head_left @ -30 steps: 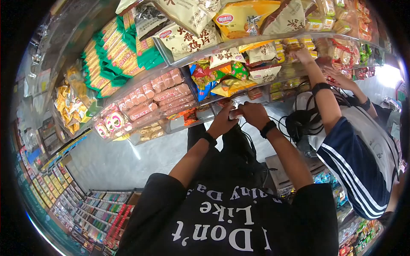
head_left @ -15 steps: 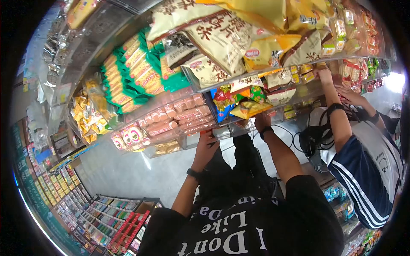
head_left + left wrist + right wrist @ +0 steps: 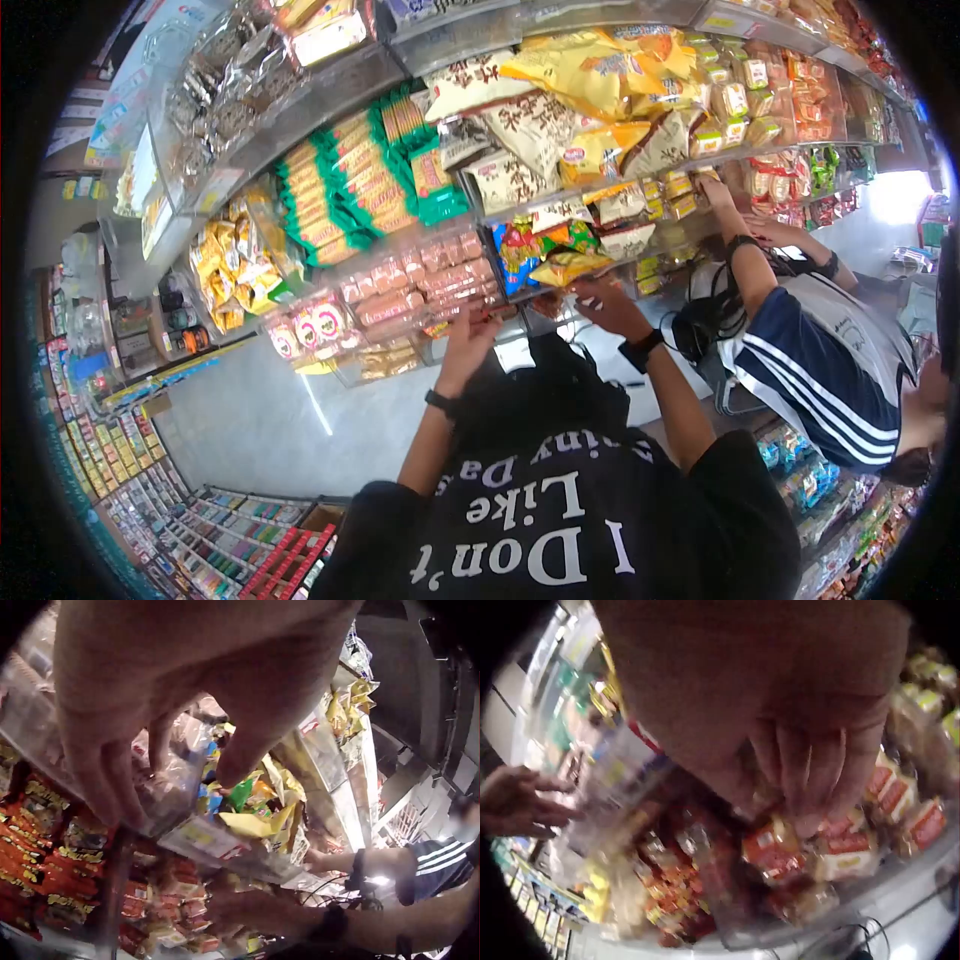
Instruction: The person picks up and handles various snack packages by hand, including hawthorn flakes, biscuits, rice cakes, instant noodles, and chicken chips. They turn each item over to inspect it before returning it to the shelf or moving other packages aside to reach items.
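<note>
My left hand (image 3: 470,345) hovers at the front of the bin of pink wrapped sausages (image 3: 385,300), its fingers extended and nothing in its grasp. In the left wrist view the left fingers (image 3: 120,784) reach over the clear bin wall. My right hand (image 3: 612,308) is at the low bin under the bright snack bags (image 3: 570,265). In the right wrist view, my right fingers (image 3: 810,776) point down, fingertips right at small red-and-white wrapped packets (image 3: 772,851). The right thumb is partly hidden behind the hand.
Clear-walled shelves hold green-wrapped biscuits (image 3: 350,190) and cream snack bags (image 3: 525,150). On the right another person (image 3: 815,360) in a white and navy top reaches into the same shelving. A grey floor (image 3: 280,420) and low goods racks (image 3: 230,530) are behind at the left.
My hands were close together over the low bin's edge; they have parted, the left to the sausage bin, the right to the packets. The head view has shifted, showing more upper shelf.
</note>
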A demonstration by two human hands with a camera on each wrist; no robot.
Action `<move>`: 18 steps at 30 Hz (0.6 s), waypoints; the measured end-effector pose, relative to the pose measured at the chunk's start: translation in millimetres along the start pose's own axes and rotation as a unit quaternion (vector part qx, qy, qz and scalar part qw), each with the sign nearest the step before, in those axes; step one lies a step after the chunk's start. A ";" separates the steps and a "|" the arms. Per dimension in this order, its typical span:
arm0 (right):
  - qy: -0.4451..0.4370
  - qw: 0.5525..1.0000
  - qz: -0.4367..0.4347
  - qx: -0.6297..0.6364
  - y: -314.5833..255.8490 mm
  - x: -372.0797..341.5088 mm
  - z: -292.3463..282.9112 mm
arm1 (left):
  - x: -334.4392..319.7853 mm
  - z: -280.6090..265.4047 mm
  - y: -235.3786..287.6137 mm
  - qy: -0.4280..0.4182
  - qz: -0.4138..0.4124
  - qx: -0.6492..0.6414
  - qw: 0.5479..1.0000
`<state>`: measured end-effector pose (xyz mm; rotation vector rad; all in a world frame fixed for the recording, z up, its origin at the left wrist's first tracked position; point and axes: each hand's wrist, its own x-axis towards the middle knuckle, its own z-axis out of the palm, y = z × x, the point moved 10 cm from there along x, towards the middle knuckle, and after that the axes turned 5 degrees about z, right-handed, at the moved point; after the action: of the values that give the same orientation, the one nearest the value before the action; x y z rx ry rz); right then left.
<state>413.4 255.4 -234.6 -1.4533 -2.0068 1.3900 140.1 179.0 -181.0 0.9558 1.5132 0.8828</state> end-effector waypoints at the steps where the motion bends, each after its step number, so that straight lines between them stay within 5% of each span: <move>1: -0.024 0.999 0.015 0.040 -39.5 -6.1 -20.5 | 1.6 -0.6 3.6 -0.011 -0.025 0.022 0.999; 4: 0.040 0.998 -0.005 0.057 -129.9 -7.5 -86.8 | 6.8 -3.1 -13.3 -0.012 0.012 0.017 1.000; 8: 0.151 0.935 0.010 0.320 -197.1 13.2 -167.9 | 5.8 -8.9 -13.5 -0.024 0.016 0.005 1.000; 9: 0.162 0.902 0.075 0.392 -223.2 13.4 -182.4 | 2.0 -8.3 -18.7 -0.037 -0.006 -0.005 0.999; 12: 0.141 0.901 0.017 0.411 -265.8 46.5 -207.8 | -3.9 -10.5 3.1 -0.003 0.030 -0.045 0.999; 16: 0.150 0.908 0.052 0.388 -276.2 76.7 -208.6 | -7.1 -16.3 25.3 0.034 0.048 -0.042 0.997; 18: 0.214 0.906 -0.004 0.366 -278.1 84.6 -211.8 | -9.6 -15.4 36.3 0.048 0.060 -0.046 0.996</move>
<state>367.6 432.7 74.9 -1.2350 -1.0415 1.4310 129.7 184.2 -142.1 0.9561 1.4949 1.0880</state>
